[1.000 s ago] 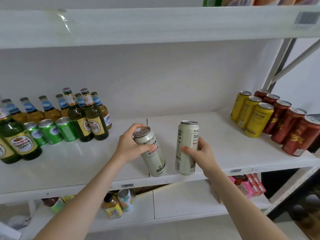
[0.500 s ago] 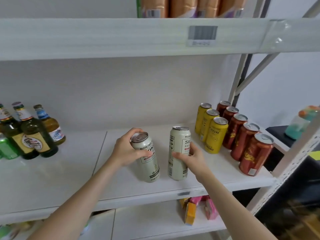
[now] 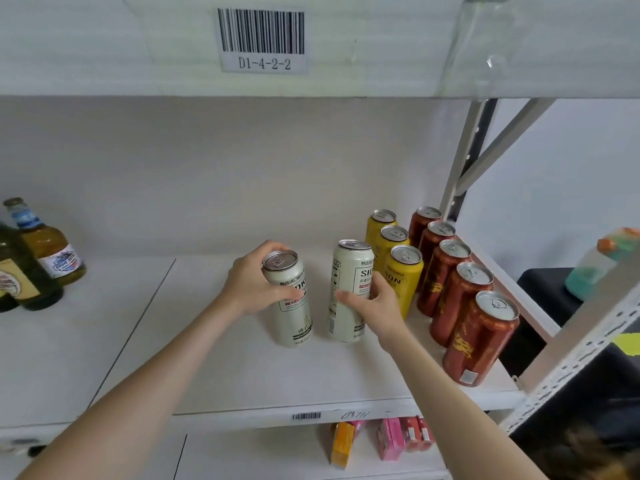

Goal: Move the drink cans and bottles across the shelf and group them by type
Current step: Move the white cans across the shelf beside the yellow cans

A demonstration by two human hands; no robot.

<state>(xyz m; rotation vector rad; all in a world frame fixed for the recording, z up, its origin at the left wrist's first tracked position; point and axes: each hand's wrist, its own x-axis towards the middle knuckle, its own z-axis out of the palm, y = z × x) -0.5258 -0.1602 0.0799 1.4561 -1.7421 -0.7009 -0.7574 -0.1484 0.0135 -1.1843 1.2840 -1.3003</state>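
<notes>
The left hand (image 3: 254, 285) is curled round the upper part of a tall cream-white aluminium drink can with dark lettering (image 3: 292, 313), thumb on the near side and fingers wrapped behind the rim. This can leans, with its top towards the left. The right hand (image 3: 375, 303) grips a 2nd cream-white can of the same kind (image 3: 348, 271) around its middle, fingers across the front of the label, and this can stands close to upright. The 2 cans sit near each other with a narrow gap between them, over the middle of the white shelf board (image 3: 242, 375). Whether their bases rest on the board or hang just above it cannot be told. Just to the right of the right-hand can stands a row of 3 yellow aluminium cans (image 3: 407, 271) running front to back, and right of those a row of 5 dark red cans with gold print (image 3: 479, 341) reaches the shelf's right edge. Far to the left, well apart from the hands, stand an amber glass bottle with a blue neck label (image 3: 48, 251) and a dark green glass bottle (image 3: 20, 275). A white barcode sticker reading D1-4-2-2 (image 3: 263, 39) is fixed to the edge of the shelf above. On the shelf below are pink cartons (image 3: 391, 439) and an orange carton (image 3: 342, 445).
</notes>
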